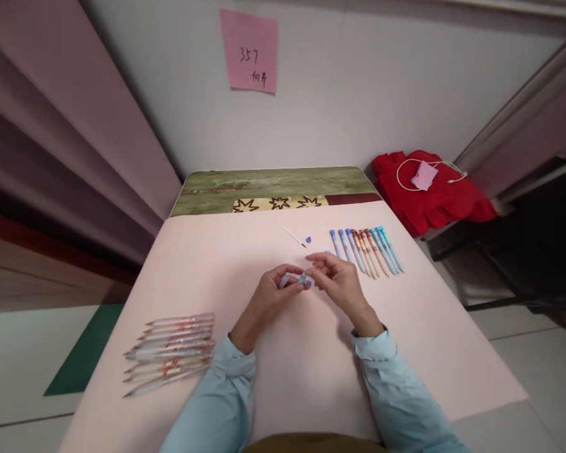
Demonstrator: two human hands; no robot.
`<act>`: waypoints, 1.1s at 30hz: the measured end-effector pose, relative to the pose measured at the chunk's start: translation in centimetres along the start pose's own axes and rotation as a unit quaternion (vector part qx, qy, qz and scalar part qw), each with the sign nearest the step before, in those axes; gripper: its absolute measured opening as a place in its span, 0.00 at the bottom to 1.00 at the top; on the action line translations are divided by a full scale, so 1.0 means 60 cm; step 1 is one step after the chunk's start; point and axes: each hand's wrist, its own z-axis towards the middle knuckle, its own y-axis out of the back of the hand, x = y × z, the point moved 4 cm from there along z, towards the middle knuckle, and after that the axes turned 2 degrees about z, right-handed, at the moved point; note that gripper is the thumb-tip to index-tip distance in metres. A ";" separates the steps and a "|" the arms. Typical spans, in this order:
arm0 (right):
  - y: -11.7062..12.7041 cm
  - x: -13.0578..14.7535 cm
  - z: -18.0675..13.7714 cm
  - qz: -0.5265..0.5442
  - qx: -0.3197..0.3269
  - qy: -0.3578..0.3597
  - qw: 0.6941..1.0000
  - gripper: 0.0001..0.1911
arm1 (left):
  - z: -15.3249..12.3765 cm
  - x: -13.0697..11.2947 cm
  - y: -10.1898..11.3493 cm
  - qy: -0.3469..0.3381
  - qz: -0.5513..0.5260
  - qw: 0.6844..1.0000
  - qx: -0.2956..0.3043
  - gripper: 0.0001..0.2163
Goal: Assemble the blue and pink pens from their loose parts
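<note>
While the left hand (266,294) is clamped on a pale purple barrel (283,281) above the pink sheet (306,377), the right hand (342,283) bends beside small blue parts (308,283); whether it grips, I cannot tell. Beyond lies 1 white refill (294,236), capped pens (365,251) right, pale pens (179,345) near left. Note 357 (249,47) hangs on the far wall (330,107).

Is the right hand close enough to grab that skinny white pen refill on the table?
Probably yes: the white pen refill lies just beyond the right hand, with nothing seeming to block it. The small blue piece sits beside the refill, not on top.
</note>
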 end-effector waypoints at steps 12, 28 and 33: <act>-0.011 -0.003 -0.005 0.110 -0.085 -0.058 0.989 0.15 | 0.001 -0.006 -0.004 -0.032 -0.048 0.998 -0.025 0.11; 0.048 0.001 -0.006 -0.074 -0.230 0.005 0.970 0.14 | -0.001 -0.015 0.050 -0.058 -0.057 0.981 -0.177 0.11; 0.015 -0.005 0.000 -0.181 -0.032 0.024 0.983 0.05 | 0.001 -0.018 0.086 -0.096 -0.098 0.951 -0.278 0.13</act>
